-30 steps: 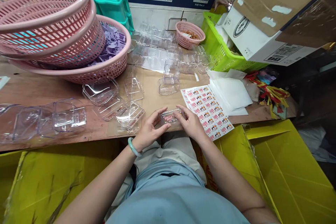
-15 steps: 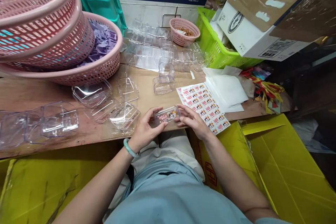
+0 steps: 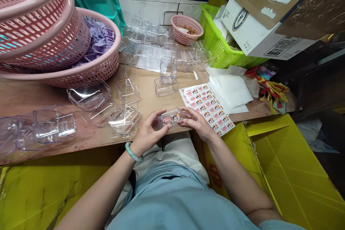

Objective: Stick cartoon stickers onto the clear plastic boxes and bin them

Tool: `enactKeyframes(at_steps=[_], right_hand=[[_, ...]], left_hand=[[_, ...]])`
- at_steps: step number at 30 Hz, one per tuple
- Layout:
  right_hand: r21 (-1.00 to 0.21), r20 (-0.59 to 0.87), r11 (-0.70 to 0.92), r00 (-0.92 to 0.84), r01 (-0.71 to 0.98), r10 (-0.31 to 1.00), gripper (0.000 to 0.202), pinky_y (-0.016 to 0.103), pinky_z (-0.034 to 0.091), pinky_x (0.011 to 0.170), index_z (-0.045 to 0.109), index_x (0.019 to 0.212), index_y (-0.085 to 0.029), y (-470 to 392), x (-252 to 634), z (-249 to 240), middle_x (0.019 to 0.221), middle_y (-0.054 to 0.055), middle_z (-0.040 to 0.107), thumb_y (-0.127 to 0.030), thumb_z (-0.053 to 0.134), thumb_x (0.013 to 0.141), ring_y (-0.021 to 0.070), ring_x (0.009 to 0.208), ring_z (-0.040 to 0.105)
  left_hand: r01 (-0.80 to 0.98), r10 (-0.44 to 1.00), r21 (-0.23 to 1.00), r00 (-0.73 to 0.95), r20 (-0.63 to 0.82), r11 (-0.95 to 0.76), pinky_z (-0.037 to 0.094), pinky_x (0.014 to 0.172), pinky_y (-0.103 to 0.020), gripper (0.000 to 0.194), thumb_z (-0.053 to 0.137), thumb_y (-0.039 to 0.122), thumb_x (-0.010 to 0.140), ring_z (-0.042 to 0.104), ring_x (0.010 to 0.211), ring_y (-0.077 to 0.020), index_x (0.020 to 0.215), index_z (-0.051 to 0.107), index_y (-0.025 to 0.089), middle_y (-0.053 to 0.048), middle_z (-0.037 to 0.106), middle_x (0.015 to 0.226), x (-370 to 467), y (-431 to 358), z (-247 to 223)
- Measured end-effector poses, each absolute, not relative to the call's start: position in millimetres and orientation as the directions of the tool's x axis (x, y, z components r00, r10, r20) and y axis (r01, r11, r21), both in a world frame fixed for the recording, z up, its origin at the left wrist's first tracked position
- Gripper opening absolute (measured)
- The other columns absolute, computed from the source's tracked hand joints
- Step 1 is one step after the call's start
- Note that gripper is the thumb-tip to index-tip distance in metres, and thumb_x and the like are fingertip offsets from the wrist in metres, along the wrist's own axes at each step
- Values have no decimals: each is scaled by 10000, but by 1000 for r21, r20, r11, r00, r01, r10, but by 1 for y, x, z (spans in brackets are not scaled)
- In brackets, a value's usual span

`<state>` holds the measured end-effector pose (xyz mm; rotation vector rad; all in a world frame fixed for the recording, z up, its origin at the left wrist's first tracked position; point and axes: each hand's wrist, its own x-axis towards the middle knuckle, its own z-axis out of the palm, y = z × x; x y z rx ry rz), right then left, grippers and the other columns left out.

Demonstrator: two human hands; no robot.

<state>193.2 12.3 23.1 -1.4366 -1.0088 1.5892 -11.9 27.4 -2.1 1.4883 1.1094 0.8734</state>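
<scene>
Between my two hands is a small clear plastic case (image 3: 170,118) bearing pink lettering and a cartoon cat sticker. My left hand (image 3: 152,129) grips its left end, thumb along the near edge. Fingers of my right hand (image 3: 196,124) close on its right end. Just right of it lies a sticker sheet (image 3: 208,106) printed with rows of the same cats and pink lettering. Beyond the case stands an opened clear plastic case (image 3: 165,85). More clear plastic pieces (image 3: 125,118) lie in a loose pile left of my left hand.
Pink baskets (image 3: 107,68), one with purple pieces, stand at the left. A small pink basket (image 3: 187,30) holds brown items at the back. A green crate (image 3: 223,52) and white cardboard box (image 3: 258,39) stand back right. White sheets (image 3: 231,91) lie at right; yellow boxes (image 3: 293,165) flank me below.
My hands keep hold of the case in nearly the same pose. The whole view has shifted slightly, with the table things appearing a little further left and up.
</scene>
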Motion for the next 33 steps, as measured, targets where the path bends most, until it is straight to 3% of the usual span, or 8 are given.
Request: enactKeyframes(at_steps=[13, 18, 20, 22, 24, 27, 33], right_hand=[[-923, -383, -382, 7, -36, 924, 426, 306, 508, 797, 631, 1045, -225, 16, 184, 19, 951, 15, 712, -208, 642, 619, 148, 807, 661], [-925, -380, -380, 30, -6, 924, 360, 292, 540, 731, 650, 1046, -218, 18, 186, 16, 812, -1, 682, -343, 657, 708, 136, 723, 659], [-932, -354, -357, 59, 64, 933, 383, 297, 555, 691, 657, 1086, -216, 18, 190, 14, 875, 26, 684, -422, 633, 764, 151, 737, 660], [-946, -228, -257, 161, 196, 960, 395, 300, 560, 658, 657, 1118, -216, 15, 193, 12, 1012, 60, 678, -444, 617, 797, 163, 765, 652], [-929, 2, -91, 252, 358, 968, 344, 305, 561, 678, 663, 1104, -212, 9, 192, 12, 1080, 75, 659, -403, 618, 821, 165, 793, 638], [-838, 282, 121, 234, 532, 930, 217, 316, 551, 770, 679, 1036, -208, -2, 184, 14, 995, 66, 652, -303, 613, 852, 165, 830, 629], [-707, 429, 199, 187, 678, 884, 160, 346, 528, 823, 690, 1005, -215, -10, 167, 15, 911, 68, 657, -246, 610, 870, 191, 875, 632]], left_hand=[[228, 955, 966, 293, 48, -119, 543, 930, -409, 502, 704, 357, 752, 650, 1061, -252, 1218, 594, 205, -89, 631, 1242, -13, 24, -13], [247, 961, 959, 269, 68, -136, 552, 915, -409, 508, 707, 357, 751, 651, 1052, -249, 1224, 590, 213, -83, 635, 1231, -12, 22, -17], [252, 965, 957, 249, 81, -146, 553, 911, -403, 499, 708, 354, 752, 653, 1039, -241, 1215, 588, 213, -79, 648, 1202, -10, 21, -17], [255, 973, 955, 207, 99, -152, 557, 894, -391, 469, 711, 358, 748, 654, 1021, -232, 1175, 592, 204, -78, 658, 1166, -8, 20, -17], [279, 980, 947, 155, 121, -161, 568, 847, -377, 443, 721, 373, 737, 650, 1005, -230, 1119, 588, 194, -82, 655, 1131, -5, 17, -18], [370, 978, 905, 76, 196, -210, 559, 806, -382, 438, 737, 381, 721, 625, 997, -240, 1070, 558, 185, -89, 628, 1074, 2, 12, -20], [427, 937, 840, 58, 346, -336, 473, 958, -458, 474, 736, 316, 732, 559, 1135, -260, 1107, 473, 195, -117, 578, 1150, 19, 5, -22]])
